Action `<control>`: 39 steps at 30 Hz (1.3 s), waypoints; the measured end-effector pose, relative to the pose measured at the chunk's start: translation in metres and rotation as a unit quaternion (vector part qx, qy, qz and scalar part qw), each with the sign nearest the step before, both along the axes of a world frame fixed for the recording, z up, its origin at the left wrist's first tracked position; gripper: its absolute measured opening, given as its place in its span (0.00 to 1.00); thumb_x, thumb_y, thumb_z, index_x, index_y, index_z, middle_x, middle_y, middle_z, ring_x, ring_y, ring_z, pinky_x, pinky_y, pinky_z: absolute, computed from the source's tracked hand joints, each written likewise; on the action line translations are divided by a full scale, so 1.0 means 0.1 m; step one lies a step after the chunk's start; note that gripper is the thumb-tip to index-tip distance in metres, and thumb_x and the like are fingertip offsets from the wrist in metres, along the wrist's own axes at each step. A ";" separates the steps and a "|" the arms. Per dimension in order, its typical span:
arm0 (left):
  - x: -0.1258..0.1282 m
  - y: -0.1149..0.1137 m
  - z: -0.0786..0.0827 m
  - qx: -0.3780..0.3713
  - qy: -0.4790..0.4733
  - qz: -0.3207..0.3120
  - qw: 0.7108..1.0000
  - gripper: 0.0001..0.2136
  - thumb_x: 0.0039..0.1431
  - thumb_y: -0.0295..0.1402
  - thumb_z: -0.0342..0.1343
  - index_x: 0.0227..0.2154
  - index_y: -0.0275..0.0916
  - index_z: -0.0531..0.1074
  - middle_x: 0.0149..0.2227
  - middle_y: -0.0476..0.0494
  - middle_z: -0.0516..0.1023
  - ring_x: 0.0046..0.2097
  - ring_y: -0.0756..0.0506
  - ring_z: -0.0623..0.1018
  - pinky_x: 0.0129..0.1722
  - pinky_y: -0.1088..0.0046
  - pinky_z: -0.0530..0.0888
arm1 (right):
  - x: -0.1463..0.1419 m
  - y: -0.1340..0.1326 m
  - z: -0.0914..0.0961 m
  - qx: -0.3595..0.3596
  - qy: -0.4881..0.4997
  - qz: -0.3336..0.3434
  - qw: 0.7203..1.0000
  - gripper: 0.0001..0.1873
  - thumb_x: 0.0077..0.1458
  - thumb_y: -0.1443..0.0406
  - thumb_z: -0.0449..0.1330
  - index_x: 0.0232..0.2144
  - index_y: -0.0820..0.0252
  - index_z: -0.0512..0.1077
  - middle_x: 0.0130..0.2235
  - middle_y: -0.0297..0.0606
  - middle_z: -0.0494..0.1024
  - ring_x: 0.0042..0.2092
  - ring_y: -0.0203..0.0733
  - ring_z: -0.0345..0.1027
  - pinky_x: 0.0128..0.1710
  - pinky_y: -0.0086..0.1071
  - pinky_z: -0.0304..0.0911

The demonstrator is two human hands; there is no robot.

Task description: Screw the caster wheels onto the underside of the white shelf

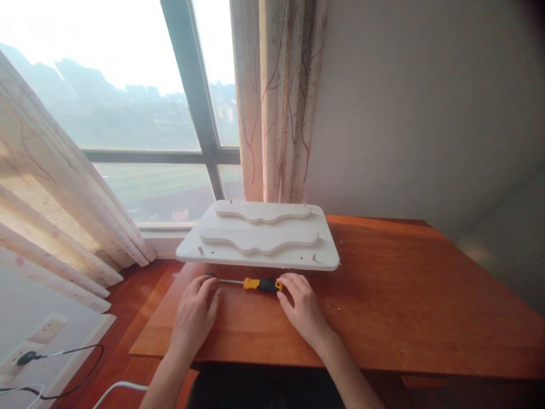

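Note:
A screwdriver (255, 283) with a yellow and black handle lies on the wooden table (404, 295), just in front of a white board. My right hand (300, 307) rests palm down with its fingertips touching the end of the handle. My left hand (195, 313) lies flat on the table, fingers stretched out beside the screwdriver's metal tip. The white board (221, 255) lies flat and carries two wavy white pieces (259, 240), with small wooden dowels sticking up near its corners.
A window with patterned curtains (276, 102) stands behind the table, and a white wall to the right. Cables and a wall socket (46, 329) are at the lower left near the floor. A few small crumbs lie on the table to the right of the board.

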State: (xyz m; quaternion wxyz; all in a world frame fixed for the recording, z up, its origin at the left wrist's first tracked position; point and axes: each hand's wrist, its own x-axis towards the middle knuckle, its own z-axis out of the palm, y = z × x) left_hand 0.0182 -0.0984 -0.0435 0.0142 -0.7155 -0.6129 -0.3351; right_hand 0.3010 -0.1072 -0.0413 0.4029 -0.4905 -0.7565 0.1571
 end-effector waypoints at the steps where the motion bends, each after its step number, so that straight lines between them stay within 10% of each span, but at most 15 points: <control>1: -0.09 0.05 -0.02 0.007 0.032 0.008 0.999 0.11 0.64 0.38 0.50 0.43 0.40 0.73 0.48 0.34 0.76 0.50 0.34 0.77 0.52 0.54 0.74 | -0.04 0.05 0.01 0.000 -0.020 0.003 1.000 0.18 0.61 0.70 0.57 0.52 0.55 0.73 0.51 0.44 0.77 0.53 0.49 0.68 0.55 0.45 0.66; 17: -0.31 0.20 -0.05 -0.010 0.054 -0.053 0.997 0.13 0.65 0.35 0.48 0.40 0.40 0.78 0.45 0.38 0.80 0.45 0.39 0.81 0.46 0.62 0.79 | -0.16 0.18 -0.02 -0.061 -0.087 0.054 0.993 0.20 0.58 0.73 0.59 0.52 0.55 0.76 0.50 0.41 0.78 0.51 0.48 0.71 0.54 0.42 0.67; 30: 0.62 -0.38 -0.06 -0.042 -0.014 -0.213 0.976 0.08 0.65 0.28 0.53 0.41 0.43 0.77 0.42 0.42 0.78 0.43 0.44 0.79 0.44 0.69 0.78 | 1.11 -0.47 -0.04 -0.125 -0.057 0.024 0.990 0.18 0.59 0.72 0.57 0.49 0.52 0.77 0.51 0.42 0.79 0.53 0.48 0.73 0.58 0.46 0.67; 39: 0.80 -0.51 0.00 -0.064 -0.032 -0.221 0.973 0.10 0.64 0.27 0.53 0.43 0.44 0.77 0.43 0.40 0.78 0.44 0.42 0.79 0.43 0.68 0.79 | 1.22 -0.60 0.00 -0.124 -0.061 -0.008 0.990 0.17 0.60 0.67 0.58 0.50 0.52 0.77 0.53 0.43 0.78 0.54 0.48 0.73 0.58 0.44 0.68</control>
